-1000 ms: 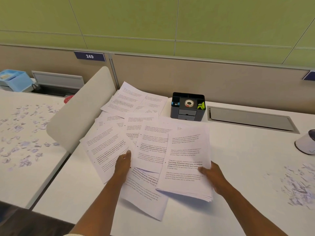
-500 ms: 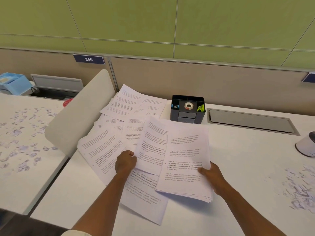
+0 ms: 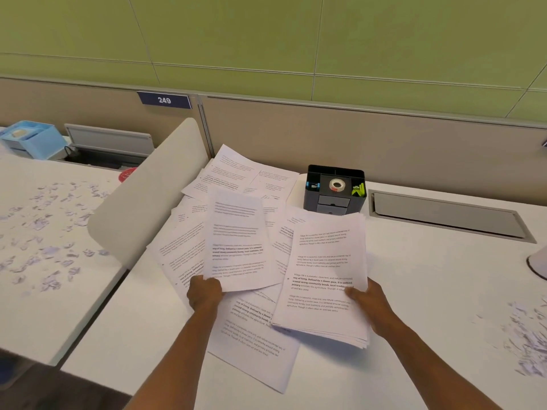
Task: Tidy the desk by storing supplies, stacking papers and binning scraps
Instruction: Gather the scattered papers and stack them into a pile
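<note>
Printed sheets (image 3: 233,179) sprawl toward 11 o'clock; left hand (image 3: 204,294) pinches 1 lifted page (image 3: 238,241), right hand (image 3: 368,300) grips the gathered stack (image 3: 322,291) at 5 o'clock; lay it square on top, edges matched.

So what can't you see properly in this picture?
Head view only:
- Loose sheets: partly covered by the stack in the right hand and the sheet in the left hand.
- Small print on the pages: too tiny to read.
- White object: cut off by the right edge.
- Organizer drawers: shut, contents hidden.
</note>
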Demonstrator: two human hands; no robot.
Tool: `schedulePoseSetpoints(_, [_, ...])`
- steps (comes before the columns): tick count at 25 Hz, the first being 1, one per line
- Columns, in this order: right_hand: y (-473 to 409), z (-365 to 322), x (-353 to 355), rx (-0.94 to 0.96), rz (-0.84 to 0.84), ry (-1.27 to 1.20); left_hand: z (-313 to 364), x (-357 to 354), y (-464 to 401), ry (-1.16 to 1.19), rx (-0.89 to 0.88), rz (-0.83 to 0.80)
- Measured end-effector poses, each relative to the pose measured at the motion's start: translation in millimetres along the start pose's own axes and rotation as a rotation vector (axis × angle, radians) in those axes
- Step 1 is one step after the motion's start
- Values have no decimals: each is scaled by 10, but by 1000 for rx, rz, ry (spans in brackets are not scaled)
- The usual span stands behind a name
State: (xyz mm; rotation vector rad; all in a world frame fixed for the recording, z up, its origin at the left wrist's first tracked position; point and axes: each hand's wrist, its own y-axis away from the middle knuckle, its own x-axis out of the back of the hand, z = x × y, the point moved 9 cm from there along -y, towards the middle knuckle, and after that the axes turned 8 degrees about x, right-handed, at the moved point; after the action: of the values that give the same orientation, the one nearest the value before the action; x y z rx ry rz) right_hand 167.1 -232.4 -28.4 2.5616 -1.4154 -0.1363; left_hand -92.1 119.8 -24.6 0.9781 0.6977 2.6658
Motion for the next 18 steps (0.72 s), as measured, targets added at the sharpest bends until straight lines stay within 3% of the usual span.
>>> schedulePoseSetpoints(6, [-176,-136,-430,36,-67,35,-179,208,-14,-22,95,52])
schedulePoseSetpoints(11, [-300,-250,-767,41,-113,61,-240,456,29,-250,67,275])
schedulePoseSetpoints(18, [-355,-236,-885,5,-134,103,-12,348,-242,-533,72,208])
